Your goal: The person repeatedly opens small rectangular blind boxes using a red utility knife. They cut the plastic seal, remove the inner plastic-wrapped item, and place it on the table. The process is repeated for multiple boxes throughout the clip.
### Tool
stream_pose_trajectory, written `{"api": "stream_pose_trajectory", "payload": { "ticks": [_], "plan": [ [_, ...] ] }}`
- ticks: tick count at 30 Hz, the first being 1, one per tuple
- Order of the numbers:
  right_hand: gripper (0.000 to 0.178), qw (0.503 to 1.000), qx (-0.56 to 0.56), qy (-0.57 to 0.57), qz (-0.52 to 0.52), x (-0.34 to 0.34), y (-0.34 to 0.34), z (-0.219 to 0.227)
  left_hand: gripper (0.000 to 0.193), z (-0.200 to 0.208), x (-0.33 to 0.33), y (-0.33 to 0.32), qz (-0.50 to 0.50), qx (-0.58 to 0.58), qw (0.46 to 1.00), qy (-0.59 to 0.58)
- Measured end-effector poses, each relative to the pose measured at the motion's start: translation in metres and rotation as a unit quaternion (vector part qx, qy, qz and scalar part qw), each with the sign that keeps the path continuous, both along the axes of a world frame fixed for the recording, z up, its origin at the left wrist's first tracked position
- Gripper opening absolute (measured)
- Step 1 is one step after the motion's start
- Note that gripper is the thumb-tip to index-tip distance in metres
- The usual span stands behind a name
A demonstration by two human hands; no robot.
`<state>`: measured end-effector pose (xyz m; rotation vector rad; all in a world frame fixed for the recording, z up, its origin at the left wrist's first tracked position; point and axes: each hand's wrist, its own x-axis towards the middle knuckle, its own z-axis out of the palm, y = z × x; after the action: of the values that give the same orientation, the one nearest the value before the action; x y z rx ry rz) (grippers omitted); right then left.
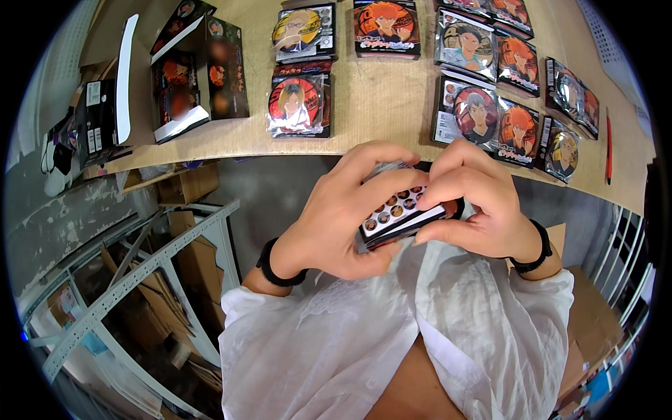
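Note:
Between my two hands, just in front of the table's near edge, is a small black cardboard box (393,211) with a panel of little round pictures. My left hand (350,210) grips its left side, thumb below and fingers over the top. Curled around the right end, my right hand (476,203) has its thumb at the lower edge, beside a pale strip along that side. A bit of clear plastic shows behind the left fingers; what it belongs to is hidden. Closest on the table are a wrapped round badge (295,105) on a box and another wrapped badge (477,114).
More badges and small boxes (386,29) stand in groups on the wooden table (392,105). An opened black display carton (227,77) is at the left, a red pen (609,147) at the right. Below left stands a metal rack (147,269) with folded cardboard.

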<state>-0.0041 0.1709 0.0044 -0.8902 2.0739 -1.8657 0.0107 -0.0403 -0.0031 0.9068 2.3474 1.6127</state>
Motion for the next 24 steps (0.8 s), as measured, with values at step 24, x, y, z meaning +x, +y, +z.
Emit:
{"api": "stream_pose_trajectory", "payload": {
  "ticks": [24],
  "plan": [
    [0.04,0.986,0.103,0.128,0.012,-0.003,-0.009,0.01,0.076,-0.003,0.004,-0.01,0.021,0.227,0.906,-0.355]
  ]
}}
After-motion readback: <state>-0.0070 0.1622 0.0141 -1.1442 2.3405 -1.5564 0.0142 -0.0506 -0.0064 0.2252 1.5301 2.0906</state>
